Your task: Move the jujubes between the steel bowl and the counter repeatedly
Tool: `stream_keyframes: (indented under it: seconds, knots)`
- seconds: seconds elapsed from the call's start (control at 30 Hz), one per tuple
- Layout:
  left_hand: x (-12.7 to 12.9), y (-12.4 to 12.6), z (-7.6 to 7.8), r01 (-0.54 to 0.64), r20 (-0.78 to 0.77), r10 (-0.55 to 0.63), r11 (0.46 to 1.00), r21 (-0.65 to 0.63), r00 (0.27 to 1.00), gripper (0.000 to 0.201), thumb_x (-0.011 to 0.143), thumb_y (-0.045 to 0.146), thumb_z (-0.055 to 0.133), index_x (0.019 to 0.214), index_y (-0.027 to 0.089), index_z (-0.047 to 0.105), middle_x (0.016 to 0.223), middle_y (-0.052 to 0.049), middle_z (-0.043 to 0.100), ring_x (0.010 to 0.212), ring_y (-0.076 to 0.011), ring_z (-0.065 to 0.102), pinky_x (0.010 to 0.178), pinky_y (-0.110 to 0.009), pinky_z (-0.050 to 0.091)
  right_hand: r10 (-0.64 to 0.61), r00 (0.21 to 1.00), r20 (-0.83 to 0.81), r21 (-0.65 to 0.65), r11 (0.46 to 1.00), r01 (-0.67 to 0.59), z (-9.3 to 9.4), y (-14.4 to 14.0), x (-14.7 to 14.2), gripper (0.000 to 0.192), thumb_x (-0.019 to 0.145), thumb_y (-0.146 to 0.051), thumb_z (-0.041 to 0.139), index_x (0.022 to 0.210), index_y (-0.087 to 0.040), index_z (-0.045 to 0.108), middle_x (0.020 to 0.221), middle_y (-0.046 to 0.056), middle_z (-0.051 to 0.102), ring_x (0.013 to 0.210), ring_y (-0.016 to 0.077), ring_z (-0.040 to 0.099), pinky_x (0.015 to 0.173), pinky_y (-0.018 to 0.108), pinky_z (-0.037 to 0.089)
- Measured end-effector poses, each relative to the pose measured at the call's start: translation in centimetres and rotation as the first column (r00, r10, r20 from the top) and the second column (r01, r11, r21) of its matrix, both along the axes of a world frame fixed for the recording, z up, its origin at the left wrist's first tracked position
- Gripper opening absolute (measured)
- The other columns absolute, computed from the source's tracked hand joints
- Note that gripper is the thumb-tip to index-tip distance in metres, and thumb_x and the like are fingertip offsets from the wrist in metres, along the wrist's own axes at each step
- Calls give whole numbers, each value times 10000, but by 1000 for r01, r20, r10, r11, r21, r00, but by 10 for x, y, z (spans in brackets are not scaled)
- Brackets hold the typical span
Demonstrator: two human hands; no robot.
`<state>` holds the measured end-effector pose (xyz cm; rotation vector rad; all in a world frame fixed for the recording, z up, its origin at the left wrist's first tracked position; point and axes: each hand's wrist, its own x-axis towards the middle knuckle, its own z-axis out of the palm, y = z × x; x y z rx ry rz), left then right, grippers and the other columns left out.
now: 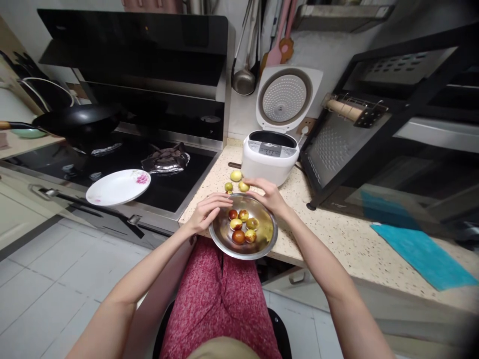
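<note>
Spreading widest across the left of the view: a black gas stove (pixel 123 164) under a dark hood (pixel 149 55), carrying a black wok (pixel 80 122) on the far burner. Running from centre to right: a speckled worktop (pixel 337 234), bearing a blue cloth (pixel 422 254) at its right end and backed by a black metal rack (pixel 377 124). Standing at the back of the worktop, lid (pixel 286 97) raised: a white rice cooker (pixel 270 157). Resting on the stove's front edge, hanging partly out over the floor: a white plate (pixel 118 187) with a pink flower print.

Sitting at the worktop's near edge, overhanging a lap in red patterned cloth: a steel bowl (pixel 243 227) holding five small fruits (pixel 242 227), red-brown and yellow-green. Touching the bowl's left rim: the left hand (pixel 207 212), fingers (pixel 220 200) bent and loosely curved over the edge, gripping nothing visible. Reaching over the bowl's far rim: the right hand (pixel 267 194), fingers (pixel 250 182) closing lightly about one yellow-green fruit (pixel 243 187) just beyond the rim, though hard to tell whether pinching it or only touching. Lying loose on the worktop between bowl and cooker: two more green fruits, a larger one (pixel 235 175) and a smaller one (pixel 228 187), near each other.
</note>
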<state>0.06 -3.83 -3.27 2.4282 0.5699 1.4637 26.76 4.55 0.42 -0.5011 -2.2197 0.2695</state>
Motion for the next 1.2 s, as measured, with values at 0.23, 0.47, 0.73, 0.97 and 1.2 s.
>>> stream_keyframes:
  seconds: [0.23, 0.47, 0.73, 0.97, 1.2]
  knots:
    - [0, -6, -2, -89, 42, 80, 957, 277, 996, 327, 1020, 188, 444, 1160, 165, 739, 1030, -122, 769, 1080, -257, 730, 915, -440, 595, 303, 920, 248, -98, 953, -287, 5, -37, -20, 326, 1008, -213, 640, 1331, -235, 680, 1300, 94, 735, 1211, 223, 697, 1054, 446, 581]
    - [0, -6, 0, -105, 21, 103, 945, 309, 994, 303, 1003, 189, 451, 1113, 167, 733, 980, -110, 768, 997, -249, 733, 862, -425, 589, 343, 888, 306, -104, 939, -327, 0, -42, -24, 313, 1005, -203, 642, 1309, -238, 707, 1284, 84, 743, 1217, 211, 695, 1044, 422, 596]
    - [3, -4, 2, -205, 92, 200, 978, 47, 975, 331, 1070, 242, 418, 1077, 165, 740, 1034, -112, 740, 1056, -243, 674, 960, -442, 541, 338, 881, 331, -132, 941, -311, -2, -41, -25, 310, 1015, -162, 607, 1288, -242, 730, 1337, 66, 732, 1269, 198, 680, 1101, 410, 570]
    - [1, 12, -6, -324, 182, 386, 898, -297, 904, 340, 1086, 394, 448, 1180, 191, 704, 1200, -112, 721, 1148, -244, 662, 1032, -429, 527, 246, 938, 246, -103, 969, -227, 3, -37, -20, 314, 1012, -131, 579, 1244, -256, 749, 1246, 50, 772, 1167, 193, 725, 1044, 411, 590]
    - [-2, 21, -11, -246, 67, 301, 872, -423, 951, 386, 1069, 401, 487, 1356, 198, 645, 1418, -139, 654, 1342, -273, 606, 1146, -483, 487, 93, 979, 182, -99, 992, -76, 6, -22, -9, 368, 967, -80, 577, 1209, -282, 766, 1200, 44, 785, 1133, 206, 728, 1020, 422, 586]
